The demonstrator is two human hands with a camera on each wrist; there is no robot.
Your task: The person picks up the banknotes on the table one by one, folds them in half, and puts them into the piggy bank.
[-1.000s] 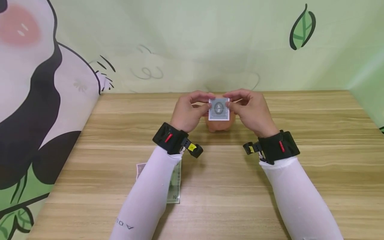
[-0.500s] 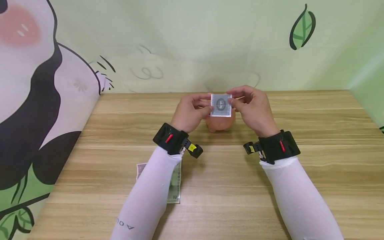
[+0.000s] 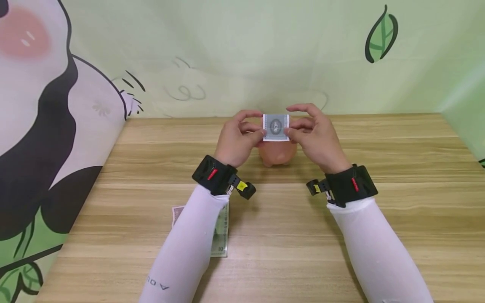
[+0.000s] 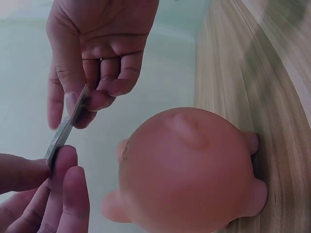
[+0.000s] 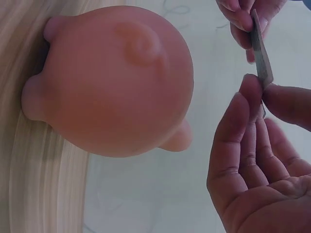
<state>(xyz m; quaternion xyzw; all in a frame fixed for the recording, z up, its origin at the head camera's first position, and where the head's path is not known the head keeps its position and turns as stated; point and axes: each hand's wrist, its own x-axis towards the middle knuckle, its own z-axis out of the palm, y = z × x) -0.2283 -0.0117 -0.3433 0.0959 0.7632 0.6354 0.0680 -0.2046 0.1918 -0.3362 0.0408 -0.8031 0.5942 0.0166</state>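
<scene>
folded banknote (image 3: 276, 127): held upright in the air, just above the piggy bank, not touching it. left hand (image 3: 238, 139): grip pinching the note's left edge between thumb and fingers. right hand (image 3: 315, 136): grip pinching the note's right edge the same way. piggy bank (image 3: 278, 154): pink, standing on the wooden counter (image 3: 398, 198) between the hands. second banknote (image 3: 221, 235): flat on the counter, partly under the left sleeve (image 3: 185, 248).
</scene>
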